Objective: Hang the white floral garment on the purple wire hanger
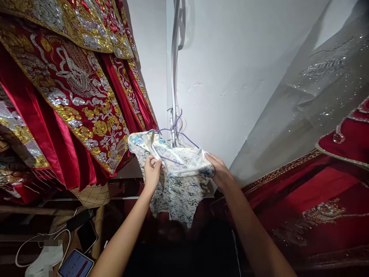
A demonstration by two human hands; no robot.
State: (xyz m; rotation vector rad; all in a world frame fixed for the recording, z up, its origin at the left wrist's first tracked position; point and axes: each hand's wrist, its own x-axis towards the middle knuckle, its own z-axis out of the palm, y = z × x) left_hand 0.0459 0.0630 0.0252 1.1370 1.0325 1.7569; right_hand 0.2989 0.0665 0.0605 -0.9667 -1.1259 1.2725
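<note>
A white floral blouse (184, 192) with blue and yellowish print hangs in front of me on a thin purple hanger (188, 139). The hanger's hook is up by a white pole against the wall, and its lower bar shows inside the open neckline. My left hand (152, 171) pinches the neckline edge between thumb and fingers. At the blouse's right shoulder, my right hand (217, 169) grips the fabric, its fingers partly hidden behind the cloth.
Red garments with gold and silver embroidery (80, 84) hang at left. A beaded red garment (317, 215) and sheer sparkling fabric (325, 84) are at right. Below left, a lit phone (76, 263) and white cables lie on a wooden stool. A white pole (173, 57) runs up the wall.
</note>
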